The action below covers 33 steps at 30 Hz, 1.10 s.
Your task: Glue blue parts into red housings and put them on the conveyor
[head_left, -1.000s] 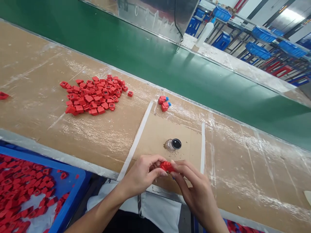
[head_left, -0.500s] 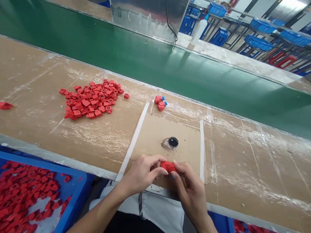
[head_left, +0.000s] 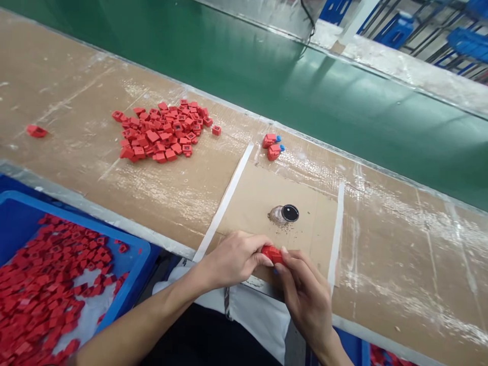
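"Noting the grip first: how do your fingers stand?"

"Your left hand (head_left: 237,258) has thumb and forefinger closed on one end of a red piece (head_left: 271,252); your right hand (head_left: 308,287) pinches the other end, thumb and fingertips drawn in."

"And where does the piece lie from them?"

"Directly between both sets of fingertips, touching each, so neither hand is nearer. Long axis: roughly left to right, right end slanting towards you (one part or two joined, you cannot tell). A blue bit (head_left: 276,271) shows by your right fingertips. The black-topped object (head_left: 290,213) stands beyond your hands, apart from them."
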Tool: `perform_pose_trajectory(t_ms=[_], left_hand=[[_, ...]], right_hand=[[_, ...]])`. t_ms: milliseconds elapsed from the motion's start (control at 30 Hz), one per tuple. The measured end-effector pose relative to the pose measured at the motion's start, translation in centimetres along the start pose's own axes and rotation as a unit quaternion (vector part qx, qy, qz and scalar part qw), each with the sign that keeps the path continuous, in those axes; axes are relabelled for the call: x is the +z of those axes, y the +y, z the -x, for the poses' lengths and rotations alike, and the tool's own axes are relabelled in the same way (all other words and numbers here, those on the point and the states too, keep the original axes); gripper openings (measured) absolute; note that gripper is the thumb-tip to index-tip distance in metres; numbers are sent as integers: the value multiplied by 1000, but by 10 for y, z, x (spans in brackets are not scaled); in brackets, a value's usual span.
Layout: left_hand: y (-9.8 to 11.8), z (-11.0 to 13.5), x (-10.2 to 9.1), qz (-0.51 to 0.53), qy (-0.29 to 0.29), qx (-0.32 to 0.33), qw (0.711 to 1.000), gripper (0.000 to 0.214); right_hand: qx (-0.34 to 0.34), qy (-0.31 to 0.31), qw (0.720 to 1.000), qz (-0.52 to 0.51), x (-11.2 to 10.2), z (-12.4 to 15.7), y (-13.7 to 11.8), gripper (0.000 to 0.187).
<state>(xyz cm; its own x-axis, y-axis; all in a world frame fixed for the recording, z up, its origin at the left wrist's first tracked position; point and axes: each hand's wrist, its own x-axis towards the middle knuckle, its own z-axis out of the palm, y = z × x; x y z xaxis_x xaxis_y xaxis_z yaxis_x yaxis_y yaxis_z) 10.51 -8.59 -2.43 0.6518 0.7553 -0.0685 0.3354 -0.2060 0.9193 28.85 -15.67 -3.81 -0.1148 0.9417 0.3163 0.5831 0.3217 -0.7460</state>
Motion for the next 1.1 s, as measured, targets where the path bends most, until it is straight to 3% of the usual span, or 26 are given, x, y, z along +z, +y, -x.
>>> perform_pose_trajectory(t_ms=[133,333,433,700,867,1100], left_hand=[[2,0,1,52,18,-11,998,13],[3,-1,1,176,23,-79,981,26],[1,-1,2,198,15,-92,976,32],[-4,0,4,253,26,-118,960,34],[-2,0,2,231,11,-105,967,21],[0,0,-4,152,-31,-118,981,19]], right_hand=[[1,26,1000,10,-1,1,2,29],[156,84,976,-123,5,6,5,23],[178,98,969,-143,10,7,2,23],[129,107,980,-107,15,3,3,23],[92,70,989,-91,14,-4,0,18],[49,-3,995,-83,8,-10,0,16]])
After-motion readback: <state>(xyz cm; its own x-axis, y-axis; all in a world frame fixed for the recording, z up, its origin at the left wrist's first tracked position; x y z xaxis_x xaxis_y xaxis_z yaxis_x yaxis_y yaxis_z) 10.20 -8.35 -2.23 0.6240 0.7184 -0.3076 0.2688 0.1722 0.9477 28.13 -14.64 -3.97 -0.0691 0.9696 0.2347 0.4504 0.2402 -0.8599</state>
